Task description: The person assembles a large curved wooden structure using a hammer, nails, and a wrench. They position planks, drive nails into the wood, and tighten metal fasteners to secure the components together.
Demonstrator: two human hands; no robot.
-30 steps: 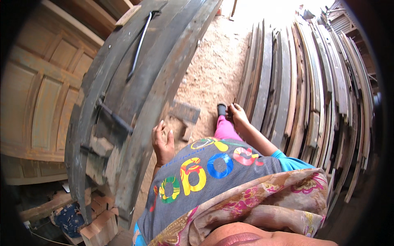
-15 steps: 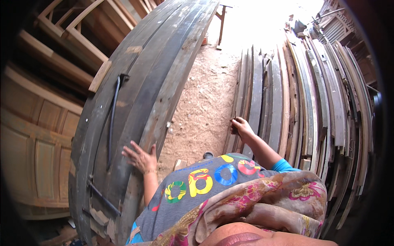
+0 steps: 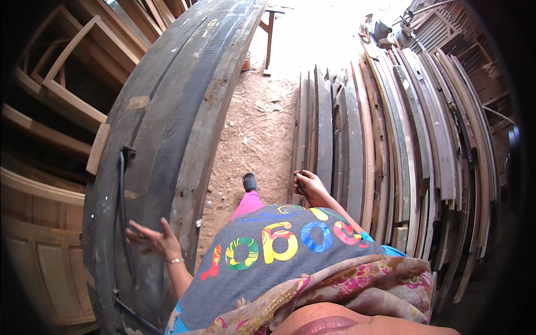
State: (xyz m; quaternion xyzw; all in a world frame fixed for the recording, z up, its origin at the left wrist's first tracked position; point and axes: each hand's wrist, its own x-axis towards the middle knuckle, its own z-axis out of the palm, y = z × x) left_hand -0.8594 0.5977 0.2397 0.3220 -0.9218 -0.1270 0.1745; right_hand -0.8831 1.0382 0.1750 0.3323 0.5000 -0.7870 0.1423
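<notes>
Wood bench [image 3: 163,162] nr splayed L hand [image 3: 154,240].

Large multicoloured lettering [image 3: 291,244] crosses the grey shirt [image 3: 262,285], with small blue print [image 3: 267,217] beside it.

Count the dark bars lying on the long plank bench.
2. One long bar runs lengthwise along the bench, near the left hand; a second bar slants across it at the bottom of the picture. Others may be hidden beyond that edge.
</notes>
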